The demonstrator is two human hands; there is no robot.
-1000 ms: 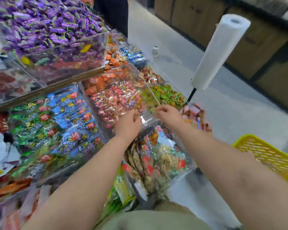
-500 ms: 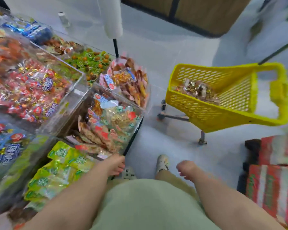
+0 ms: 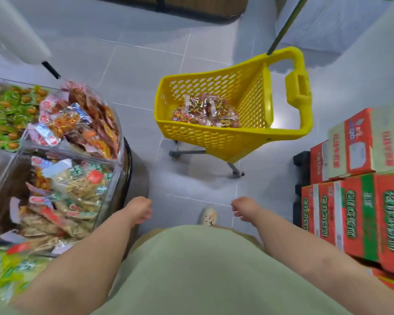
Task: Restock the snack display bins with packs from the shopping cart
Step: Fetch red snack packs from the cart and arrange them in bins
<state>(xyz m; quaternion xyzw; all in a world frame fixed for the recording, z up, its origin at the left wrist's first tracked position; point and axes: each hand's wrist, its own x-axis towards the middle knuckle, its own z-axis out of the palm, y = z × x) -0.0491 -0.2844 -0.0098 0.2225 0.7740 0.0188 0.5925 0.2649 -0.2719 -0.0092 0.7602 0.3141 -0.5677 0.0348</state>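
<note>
Restocking looks unfinished: a small heap of packs (image 3: 205, 111) lies in the bottom of the yellow cart (image 3: 214, 142), well apart from the clear display bins (image 3: 117, 178), which are piled high with assorted snacks (image 3: 82, 187). Left hand (image 3: 139, 210) and right hand (image 3: 246, 206) hang loosely curled, holding nothing, over the floor (image 3: 180, 201).
</note>
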